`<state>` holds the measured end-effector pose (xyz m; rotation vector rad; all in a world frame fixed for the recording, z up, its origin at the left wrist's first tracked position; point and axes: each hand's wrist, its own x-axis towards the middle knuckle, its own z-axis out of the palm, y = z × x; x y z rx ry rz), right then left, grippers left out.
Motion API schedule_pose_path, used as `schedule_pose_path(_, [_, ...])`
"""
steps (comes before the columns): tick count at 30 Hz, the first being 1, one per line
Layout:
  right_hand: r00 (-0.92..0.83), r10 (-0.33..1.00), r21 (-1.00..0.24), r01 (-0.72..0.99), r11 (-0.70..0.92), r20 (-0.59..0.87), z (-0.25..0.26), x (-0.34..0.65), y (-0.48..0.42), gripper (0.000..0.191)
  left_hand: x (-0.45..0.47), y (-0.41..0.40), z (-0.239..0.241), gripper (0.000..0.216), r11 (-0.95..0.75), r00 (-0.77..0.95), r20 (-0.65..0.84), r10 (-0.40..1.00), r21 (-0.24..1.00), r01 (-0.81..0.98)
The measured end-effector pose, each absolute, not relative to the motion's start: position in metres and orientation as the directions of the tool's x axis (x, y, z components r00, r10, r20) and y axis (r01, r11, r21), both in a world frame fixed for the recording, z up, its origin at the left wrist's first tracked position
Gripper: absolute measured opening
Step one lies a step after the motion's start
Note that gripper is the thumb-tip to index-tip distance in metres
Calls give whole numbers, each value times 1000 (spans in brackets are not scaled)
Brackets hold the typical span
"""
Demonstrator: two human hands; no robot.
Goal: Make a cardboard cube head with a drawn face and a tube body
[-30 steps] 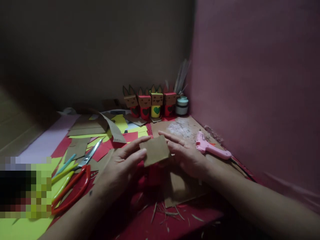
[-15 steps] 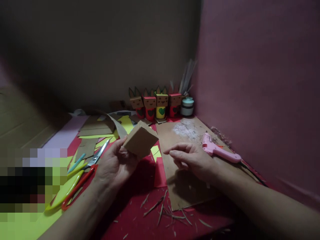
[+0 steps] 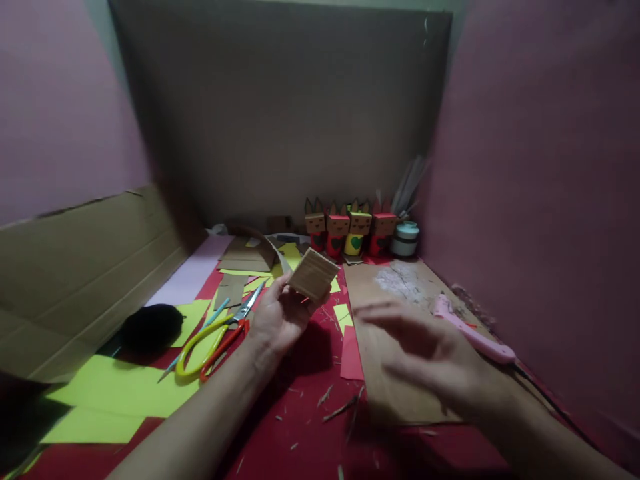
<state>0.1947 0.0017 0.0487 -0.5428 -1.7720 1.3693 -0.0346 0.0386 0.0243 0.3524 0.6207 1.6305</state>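
A small cardboard box [image 3: 314,275] is held up in my left hand [image 3: 280,317], with the fingers around its lower side. One flat, ridged face of the box is turned toward me. My right hand [image 3: 425,353] hovers over a flat cardboard sheet [image 3: 390,393], blurred by motion, its fingers stretched out and the thumb apart, with nothing in it. Scissors [image 3: 220,340] with yellow and red handles lie to the left of my left hand. Beyond my right hand a pink glue gun [image 3: 473,330] rests on the cardboard sheet.
Several cardboard figures with box heads [image 3: 354,230] stand at the back beside a pale blue jar [image 3: 405,239]. Yellow paper [image 3: 120,393] and a black round object [image 3: 153,328] lie at left. Cardboard scraps [image 3: 247,255] sit behind the scissors. Pink walls rise on both sides.
The view has shifted, so everything appears farther right. The box has turned and shows a ridged face. My right hand has opened from bent fingers to outstretched ones.
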Motion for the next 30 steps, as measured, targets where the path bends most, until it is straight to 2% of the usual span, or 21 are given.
schedule_pose_path(1, [-431, 843, -945, -199, 260, 323, 47, 191, 9, 27, -33, 37, 26, 29, -47, -138, -115, 984, 580, -814])
schedule_pose_path(3, [-249, 942, -937, -320, 141, 226, 42, 181, 22, 40, -29, 33, 29, 29, -13, -88, -100, 991, 586, -810])
schedule_pose_path(6, [-235, 962, -929, -366, 48, 142, 34, 164, 34, 73, -24, 26, 31, 26, 49, -2, -82, 997, 613, -788])
schedule_pose_path(8, [-273, 947, -924, -379, 53, 167, 33, 152, 35, 81, -21, 21, 32, 25, 94, 65, -69, 995, 641, -762])
schedule_pose_path(11, [-282, 930, -908, -405, 108, 237, 39, 140, 32, 64, -20, 17, 35, 29, 131, 155, -28, 987, 690, -712])
schedule_pose_path(13, [-271, 936, -877, -475, 73, 225, 48, 138, 30, 49, -22, 16, 37, 32, 121, 190, 15, 982, 722, -681])
schedule_pose_path(16, [-268, 947, -720, -691, -62, 175, 62, 139, 30, 33, -26, 16, 37, 27, 73, 202, 76, 976, 766, -639])
schedule_pose_path(18, [-282, 947, -587, -797, -140, 157, 69, 137, 29, 33, -24, 12, 34, 25, 57, 239, 109, 965, 801, -596])
schedule_pose_path(20, [-301, 939, -512, -840, -179, 165, 72, 130, 26, 37, -17, 3, 29, 33, 63, 325, 135, 936, 845, -531])
schedule_pose_path(23, [-340, 923, -503, -839, -210, 182, 71, 114, 18, 37, -7, -17, 30, 23, 55, 447, 143, 883, 914, -402])
schedule_pose_path(24, [-356, 918, -505, -833, -226, 176, 70, 108, 15, 37, -6, -23, 35, 27, 39, 459, 139, 878, 934, -356])
schedule_pose_path(26, [-381, 908, -509, -824, -249, 172, 71, 98, 8, 37, -13, -34, 49, 36, -4, 432, 126, 893, 962, -273])
schedule_pose_path(28, [-402, 895, -512, -820, -256, 195, 73, 91, 3, 40, -31, -44, 56, 35, -42, 363, 120, 924, 976, -215])
schedule_pose_path(30, [-418, 883, -526, -811, -257, 212, 77, 87, 1, 40, -59, -66, 34, 29, -60, 294, 112, 949, 982, -181])
